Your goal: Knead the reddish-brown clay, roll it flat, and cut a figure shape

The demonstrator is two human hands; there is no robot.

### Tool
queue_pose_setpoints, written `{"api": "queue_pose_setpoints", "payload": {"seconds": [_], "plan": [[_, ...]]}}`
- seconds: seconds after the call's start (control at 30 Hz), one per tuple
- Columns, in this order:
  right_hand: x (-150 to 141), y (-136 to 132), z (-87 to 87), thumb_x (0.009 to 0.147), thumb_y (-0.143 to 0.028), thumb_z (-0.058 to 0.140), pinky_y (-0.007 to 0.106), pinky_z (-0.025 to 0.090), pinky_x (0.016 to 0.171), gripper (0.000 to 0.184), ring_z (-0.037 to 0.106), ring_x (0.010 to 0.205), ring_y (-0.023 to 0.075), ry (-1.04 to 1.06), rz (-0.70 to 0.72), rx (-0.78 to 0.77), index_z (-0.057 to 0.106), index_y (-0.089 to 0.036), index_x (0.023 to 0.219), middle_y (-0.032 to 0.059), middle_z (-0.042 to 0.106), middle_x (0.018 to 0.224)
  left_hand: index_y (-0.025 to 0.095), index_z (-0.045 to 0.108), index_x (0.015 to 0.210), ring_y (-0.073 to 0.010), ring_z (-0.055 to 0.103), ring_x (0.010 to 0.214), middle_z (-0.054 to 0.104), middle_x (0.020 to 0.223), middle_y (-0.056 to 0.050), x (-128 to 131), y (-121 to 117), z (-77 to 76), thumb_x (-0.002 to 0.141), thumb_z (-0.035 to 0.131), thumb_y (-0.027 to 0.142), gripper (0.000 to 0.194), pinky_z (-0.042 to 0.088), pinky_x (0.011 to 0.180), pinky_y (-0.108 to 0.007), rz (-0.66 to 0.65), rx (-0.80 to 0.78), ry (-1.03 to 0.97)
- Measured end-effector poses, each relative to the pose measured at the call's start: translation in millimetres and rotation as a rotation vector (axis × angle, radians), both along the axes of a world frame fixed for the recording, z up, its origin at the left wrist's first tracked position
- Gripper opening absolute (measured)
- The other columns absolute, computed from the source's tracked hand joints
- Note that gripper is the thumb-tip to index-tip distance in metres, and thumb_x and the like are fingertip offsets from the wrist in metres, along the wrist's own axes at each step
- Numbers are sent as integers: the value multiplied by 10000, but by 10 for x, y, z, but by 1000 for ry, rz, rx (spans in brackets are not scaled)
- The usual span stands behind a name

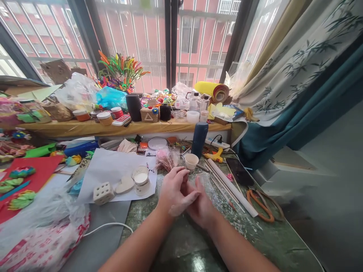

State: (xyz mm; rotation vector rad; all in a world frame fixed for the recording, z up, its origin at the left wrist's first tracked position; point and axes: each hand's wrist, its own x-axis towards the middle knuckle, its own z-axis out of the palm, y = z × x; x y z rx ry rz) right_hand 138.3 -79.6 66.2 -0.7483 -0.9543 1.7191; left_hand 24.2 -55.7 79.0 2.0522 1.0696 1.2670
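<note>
My left hand (176, 190) lies over my right hand (202, 206) above the green tabletop, fingers curved in and thumb across the right palm. The right hand is cupped against it from below. Whatever may be between the palms is hidden; whitish residue marks the skin. Just beyond the fingertips stands a small cream cup (191, 161), with a pink bundle in clear plastic (168, 158) beside it. To the left, a white paper sheet (113, 166) carries a white dice-shaped block (103, 193), a flat heart-shaped piece (124, 184) and a small jar with white contents (141, 181).
Right of the hands lie a white tube (234, 189), thin sticks, a black phone (239, 172) and orange-handled scissors (261, 207). A dark blue cylinder (200, 139) and yellow glue gun (214, 155) stand behind. A plastic bag (48, 226) covers the left front.
</note>
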Motion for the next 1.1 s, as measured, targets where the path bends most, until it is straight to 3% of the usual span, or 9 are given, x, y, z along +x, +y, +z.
{"api": "queue_pose_setpoints", "payload": {"seconds": [0.13, 0.27, 0.4, 0.5, 0.57, 0.7, 0.8, 0.93, 1.1], "plan": [[50, 42, -97, 913, -812, 210, 474, 501, 983, 848, 644, 1158, 299, 46, 86, -91, 733, -160, 1060, 150, 748, 1029, 250, 736, 805, -255, 643, 875, 697, 912, -81, -61, 87, -77, 853, 683, 466, 227, 510, 819, -375, 15, -60, -52], [70, 64, -178, 957, -734, 287, 488, 492, 992, 762, 687, 1069, 295, 159, 202, -250, 719, -117, 1073, 162, 751, 1030, 245, 542, 484, -181, 485, 567, 500, 550, -11, -100, 229, -168, 908, 592, 484, 489, 404, 596, -328, 127, -169, -80], [71, 33, -130, 951, -746, 264, 476, 502, 993, 768, 705, 1033, 277, 249, 204, -346, 669, -134, 1177, 153, 738, 1102, 238, 474, 479, -157, 428, 524, 435, 523, 7, -146, 283, -162, 933, 559, 457, 512, 364, 558, -317, 186, -151, -79], [122, 43, -91, 965, -698, 326, 414, 553, 923, 678, 703, 1027, 259, 374, 128, -369, 673, -145, 1147, 135, 741, 1089, 227, 633, 650, -178, 549, 640, 577, 652, -23, -132, 236, -124, 932, 566, 414, 345, 447, 634, -315, -4, -70, 83], [188, 71, -86, 987, -611, 390, 349, 577, 868, 553, 718, 954, 218, 532, 19, -431, 687, -157, 1090, 101, 758, 1017, 227, 717, 990, -247, 644, 922, 705, 962, -75, -99, 185, -106, 877, 650, 429, 241, 503, 868, -392, -215, -7, 217], [356, 140, -96, 1002, -448, 463, 267, 589, 695, 365, 728, 775, 160, 698, -278, -561, 705, -192, 905, 52, 776, 874, 255, 537, 1397, -360, 397, 1423, 474, 1526, -131, -83, 130, -133, 861, 702, 459, 596, 311, 1169, -547, -374, 41, 185], [438, 160, -83, 937, -471, 577, 223, 450, 420, 413, 631, 511, 152, 590, -296, -439, 592, -213, 615, 19, 702, 631, 251, 584, 1313, -307, 476, 1368, 531, 1465, -131, -140, 156, -193, 960, 584, 357, 369, 372, 1134, -496, -253, 0, -14], [482, 162, -68, 852, -488, 703, 218, 332, 358, 510, 460, 350, 122, 307, -314, -185, 428, -220, 516, -32, 528, 427, 226, 688, 1077, -265, 614, 1163, 681, 1205, -109, -177, 218, -272, 1001, 518, 331, 214, 429, 1059, -447, -147, -81, -199], [526, 151, -88, 918, -506, 612, 270, 507, 576, 317, 633, 606, 154, -114, -832, 134, 641, -207, 817, 19, 692, 744, 206, 723, 957, -251, 638, 1078, 712, 1097, -95, -63, 222, -288, 930, 641, 443, 252, 471, 1002, -398, -57, -414, -573]]}}
